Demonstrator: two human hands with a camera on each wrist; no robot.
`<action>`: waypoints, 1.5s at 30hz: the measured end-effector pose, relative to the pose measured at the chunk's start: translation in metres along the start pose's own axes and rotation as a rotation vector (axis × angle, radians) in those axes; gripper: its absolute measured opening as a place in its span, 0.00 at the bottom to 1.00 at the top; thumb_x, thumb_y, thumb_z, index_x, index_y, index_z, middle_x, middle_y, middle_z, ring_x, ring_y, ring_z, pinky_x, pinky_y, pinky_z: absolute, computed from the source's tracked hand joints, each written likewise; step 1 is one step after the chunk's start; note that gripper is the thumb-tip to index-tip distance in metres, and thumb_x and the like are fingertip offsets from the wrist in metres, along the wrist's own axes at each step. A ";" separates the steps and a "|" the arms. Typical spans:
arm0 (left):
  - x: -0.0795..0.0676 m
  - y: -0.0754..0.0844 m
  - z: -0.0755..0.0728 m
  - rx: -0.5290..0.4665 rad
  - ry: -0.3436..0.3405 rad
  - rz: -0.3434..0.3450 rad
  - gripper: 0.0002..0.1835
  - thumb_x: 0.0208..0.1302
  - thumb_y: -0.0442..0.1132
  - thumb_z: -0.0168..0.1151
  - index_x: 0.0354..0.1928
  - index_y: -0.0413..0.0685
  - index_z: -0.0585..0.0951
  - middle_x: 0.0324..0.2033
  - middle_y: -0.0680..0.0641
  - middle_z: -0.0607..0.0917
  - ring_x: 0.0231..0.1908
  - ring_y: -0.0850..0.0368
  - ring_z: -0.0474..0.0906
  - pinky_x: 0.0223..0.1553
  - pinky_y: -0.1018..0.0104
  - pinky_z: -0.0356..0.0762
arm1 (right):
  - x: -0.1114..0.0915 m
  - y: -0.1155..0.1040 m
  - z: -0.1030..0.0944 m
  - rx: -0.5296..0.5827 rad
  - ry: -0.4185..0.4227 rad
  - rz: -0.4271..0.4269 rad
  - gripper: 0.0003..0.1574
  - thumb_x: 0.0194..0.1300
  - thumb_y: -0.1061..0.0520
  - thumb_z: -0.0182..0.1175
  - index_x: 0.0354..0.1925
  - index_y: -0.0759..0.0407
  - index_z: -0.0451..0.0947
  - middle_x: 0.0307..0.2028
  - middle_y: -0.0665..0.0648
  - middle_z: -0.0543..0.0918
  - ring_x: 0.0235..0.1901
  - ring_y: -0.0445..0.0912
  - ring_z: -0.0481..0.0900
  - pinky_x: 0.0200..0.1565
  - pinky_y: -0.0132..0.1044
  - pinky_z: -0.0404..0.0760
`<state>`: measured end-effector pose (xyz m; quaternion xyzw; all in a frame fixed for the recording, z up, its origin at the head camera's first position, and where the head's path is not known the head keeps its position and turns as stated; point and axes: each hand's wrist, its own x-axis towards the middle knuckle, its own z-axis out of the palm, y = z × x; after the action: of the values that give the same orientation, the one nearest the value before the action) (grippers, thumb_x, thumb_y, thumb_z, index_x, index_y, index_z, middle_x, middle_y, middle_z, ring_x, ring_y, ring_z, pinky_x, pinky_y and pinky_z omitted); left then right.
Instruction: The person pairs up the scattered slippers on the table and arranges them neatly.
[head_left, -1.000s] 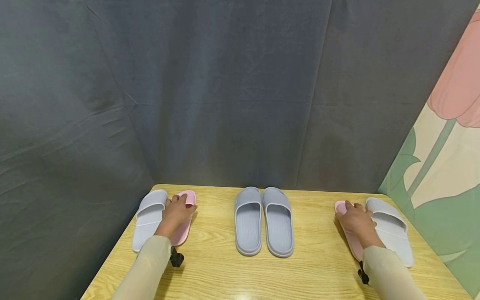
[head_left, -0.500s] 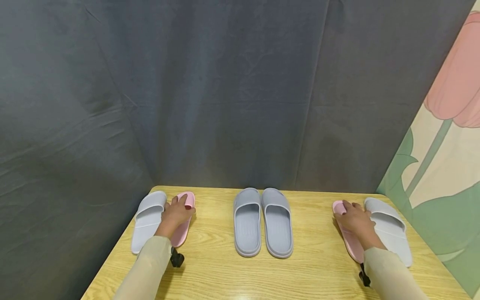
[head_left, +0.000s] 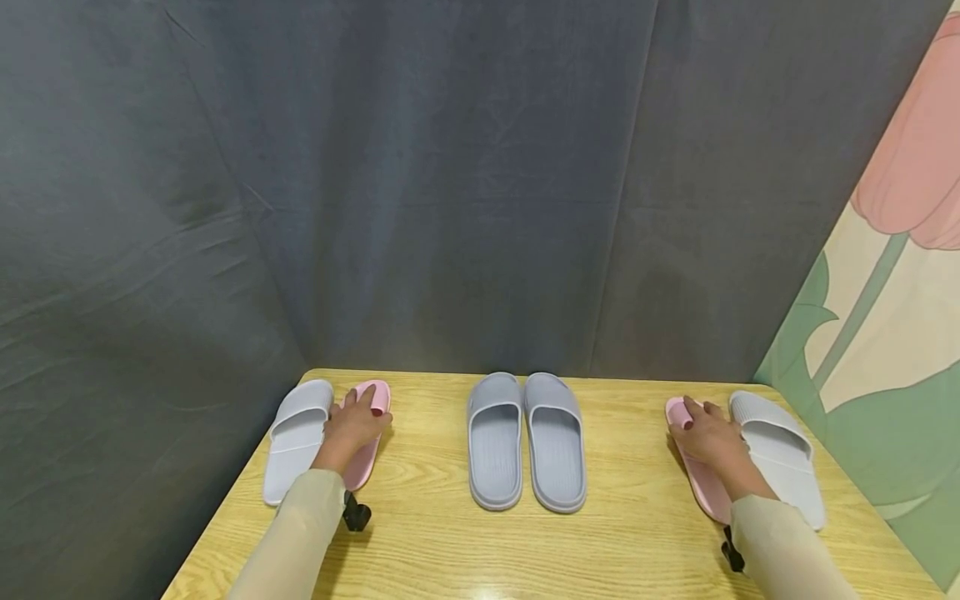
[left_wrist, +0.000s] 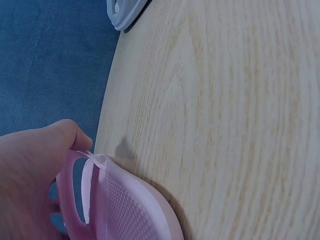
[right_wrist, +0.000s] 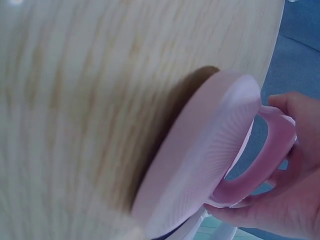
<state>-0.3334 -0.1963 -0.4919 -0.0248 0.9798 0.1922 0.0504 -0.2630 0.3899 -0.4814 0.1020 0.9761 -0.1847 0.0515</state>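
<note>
At the left of the head view, my left hand (head_left: 352, 429) grips the strap of a pink slipper (head_left: 363, 471) from above. The left wrist view shows the thumb at one side of that slipper's strap (left_wrist: 72, 200), with other fingers partly hidden behind it. Over on the right, my right hand (head_left: 708, 437) spans the strap of a second pink slipper (head_left: 707, 493). In the right wrist view, thumb and fingers hold this strap (right_wrist: 265, 165) at both sides, and the sole (right_wrist: 185, 155) casts a shadow on the wood.
A white slipper (head_left: 291, 467) lies just left of my left hand, another white slipper (head_left: 791, 479) just right of my right hand. Two grey slippers (head_left: 496, 462) stand side by side mid-table. Dark cloth (head_left: 465, 192) hangs behind the wooden table (head_left: 450, 558).
</note>
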 end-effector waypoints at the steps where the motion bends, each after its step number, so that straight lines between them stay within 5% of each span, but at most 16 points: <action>1: 0.000 0.000 0.000 0.001 0.003 0.000 0.44 0.66 0.56 0.53 0.80 0.48 0.54 0.76 0.30 0.52 0.68 0.17 0.52 0.60 0.23 0.59 | 0.000 0.000 -0.001 -0.003 0.002 -0.001 0.48 0.71 0.44 0.48 0.77 0.67 0.46 0.71 0.83 0.45 0.64 0.88 0.46 0.53 0.83 0.61; 45: -0.011 0.013 -0.009 0.000 0.063 0.026 0.43 0.68 0.61 0.51 0.79 0.49 0.57 0.75 0.30 0.57 0.67 0.21 0.57 0.61 0.26 0.61 | -0.004 -0.029 -0.013 -0.010 0.017 0.015 0.51 0.72 0.38 0.50 0.79 0.64 0.46 0.72 0.82 0.45 0.62 0.86 0.51 0.53 0.82 0.61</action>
<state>-0.3240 -0.1876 -0.4773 -0.0184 0.9811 0.1921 0.0173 -0.2663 0.3676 -0.4586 0.1105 0.9767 -0.1785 0.0453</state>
